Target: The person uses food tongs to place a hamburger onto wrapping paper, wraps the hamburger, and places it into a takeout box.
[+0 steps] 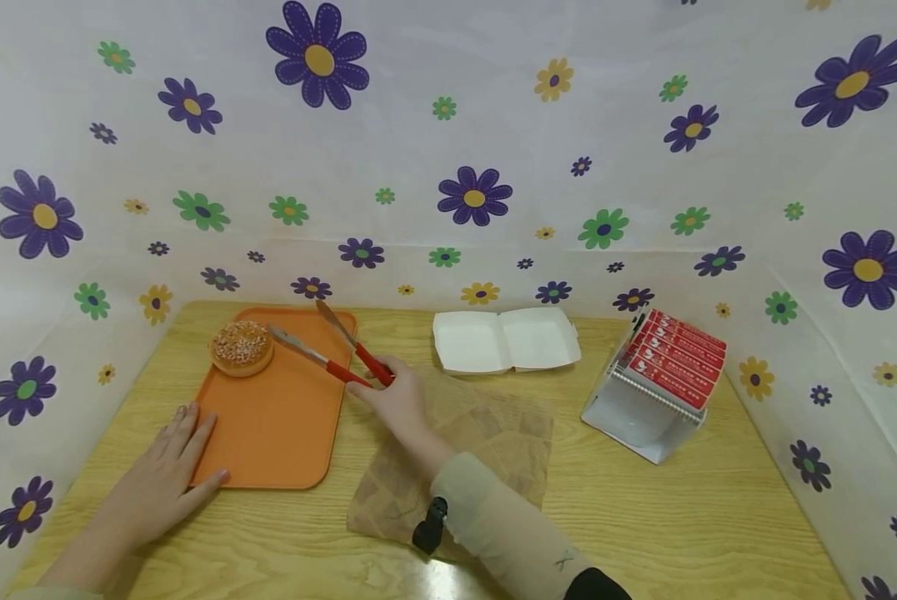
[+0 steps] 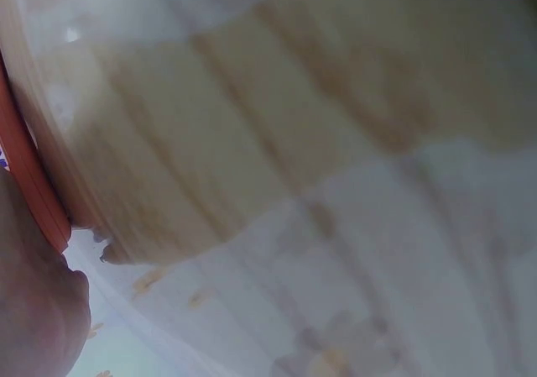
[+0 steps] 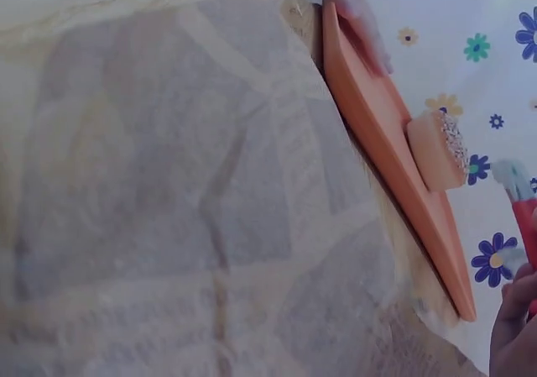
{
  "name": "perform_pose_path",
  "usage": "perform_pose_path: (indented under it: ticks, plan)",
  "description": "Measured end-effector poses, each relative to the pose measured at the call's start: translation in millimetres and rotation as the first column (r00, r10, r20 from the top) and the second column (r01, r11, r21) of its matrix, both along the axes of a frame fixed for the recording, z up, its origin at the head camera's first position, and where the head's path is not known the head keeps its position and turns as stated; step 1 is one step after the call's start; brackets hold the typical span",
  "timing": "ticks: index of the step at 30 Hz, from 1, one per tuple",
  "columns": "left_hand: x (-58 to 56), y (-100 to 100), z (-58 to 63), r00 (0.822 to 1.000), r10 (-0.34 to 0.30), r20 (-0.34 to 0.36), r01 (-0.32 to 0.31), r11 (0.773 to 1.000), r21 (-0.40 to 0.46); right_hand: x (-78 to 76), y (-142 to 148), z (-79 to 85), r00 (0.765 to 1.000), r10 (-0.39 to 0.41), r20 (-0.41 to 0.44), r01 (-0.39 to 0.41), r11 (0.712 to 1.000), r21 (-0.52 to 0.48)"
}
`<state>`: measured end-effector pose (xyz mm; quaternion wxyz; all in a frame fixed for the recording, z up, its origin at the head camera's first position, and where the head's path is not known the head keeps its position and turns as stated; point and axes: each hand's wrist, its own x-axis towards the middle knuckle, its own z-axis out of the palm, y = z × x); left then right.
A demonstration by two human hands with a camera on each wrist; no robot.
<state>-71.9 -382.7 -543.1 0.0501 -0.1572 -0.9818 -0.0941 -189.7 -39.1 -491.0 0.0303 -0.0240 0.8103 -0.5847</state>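
A seeded burger bun (image 1: 242, 348) sits at the upper left of the orange tray (image 1: 268, 433). My right hand (image 1: 399, 400) grips red-handled metal tongs (image 1: 328, 362) over the tray's right edge. The tongs' arms are spread, and one tip lies close to the bun's right side. My left hand (image 1: 159, 479) rests flat with straight fingers at the tray's lower left edge. In the right wrist view the bun (image 3: 438, 150) stands out from the tray (image 3: 394, 159), apart from the tongs (image 3: 516, 192). Only part of the left hand (image 2: 38, 301) shows in the left wrist view.
A brown patterned paper bag (image 1: 486, 433) lies under my right forearm. Behind it stands an opened white takeaway box (image 1: 504, 340). To the right is a white holder (image 1: 636, 417) with several red printed boxes (image 1: 677, 358). A flowered sheet (image 1: 448, 150) encloses the wooden table (image 1: 643, 517).
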Motion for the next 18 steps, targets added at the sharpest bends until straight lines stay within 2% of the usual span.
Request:
perform_pose_path:
  ticks: [4, 12, 18]
  plan:
    - [0.6, 0, -0.5, 1.0, -0.009, -0.018, 0.009, 1.0, 0.006, 0.9, 1, 0.7, 0.999, 0.052, -0.007, -0.052, 0.999, -0.002]
    - [0.6, -1, -1.1, 0.999, -0.015, -0.03, 0.015, 1.0, 0.004, 0.4, -4, 0.3, 0.987, 0.152, 0.047, -0.153, 0.988, 0.019]
    - [1.1, -1, -1.6, 0.999, -0.014, -0.032, 0.014, 1.0, 0.002, -0.5, -17, -0.3, 0.98, 0.173, 0.098, -0.172, 0.985, -0.023]
